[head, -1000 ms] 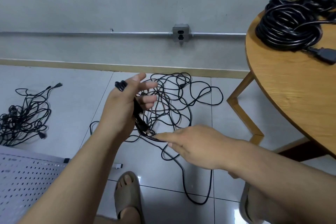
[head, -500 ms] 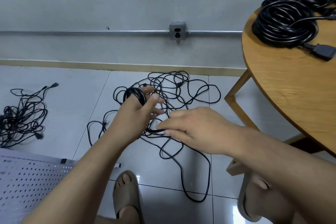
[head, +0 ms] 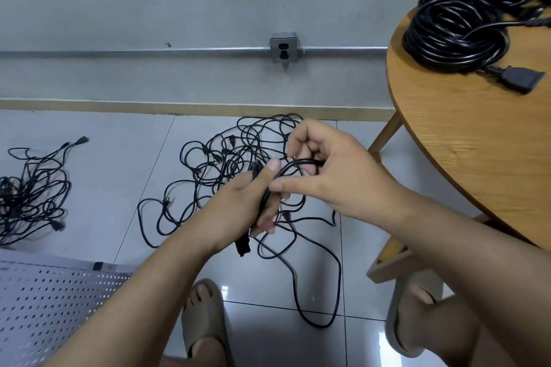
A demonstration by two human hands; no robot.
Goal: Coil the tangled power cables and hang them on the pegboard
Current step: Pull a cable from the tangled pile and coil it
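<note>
Coiling advances: right hand [head: 328, 170], now raised, pinches a cable [head: 301, 161] loop over the coil [head: 264, 201] gripped in the left hand [head: 238, 205].

Lighting: bright, even and soft, with shadows falling faint; a dim shadow is lying under the table [head: 465, 158] at 4 o'clock.
Glare: the glossy floor tiles [head: 98, 188] are throwing back small white patches at 6 and 5 o'clock.
Blur: the left hand [head: 247, 205], the right hand [head: 331, 170] and the plug [head: 518, 80] on the table at 2 o'clock are smearing slightly.
Distortion: the wall pipe [head: 149, 52] at 11 o'clock is bowing, and the table's rim is curving strongly.
</note>
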